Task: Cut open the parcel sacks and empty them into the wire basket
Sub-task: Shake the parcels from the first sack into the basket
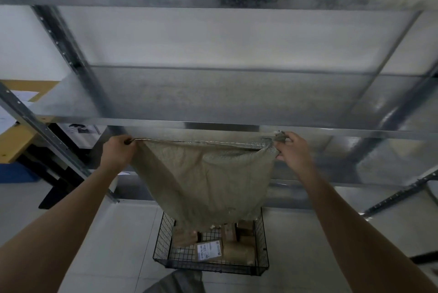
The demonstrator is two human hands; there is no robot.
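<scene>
1. A person stands facing a metal shelving unit and looks down past both outstretched bare forearms.
2. Between the hands hangs a beige woven parcel sack, held up by its two top corners so the upper edge is stretched nearly straight in front of a shelf edge.
3. The left hand grips the sack's left corner. It is seen from the back, its fingers curled tight round the bunched cloth, with the fingertips hidden.
4. The right hand pinches the right corner. A twist of cloth sticks out above the thumb and curled fingers.
5. The sack hangs slack and narrows toward the bottom. Its lower end dangles at the top of a black wire basket and hides the basket's far side.
6. The basket sits on a pale tiled floor, directly below the sack.
7. Inside lie several brown parcels, including a flat parcel with a white printed label facing up. The print is too small to read.
8. At the far left stands a yellow table, with something blue beneath it.
</scene>
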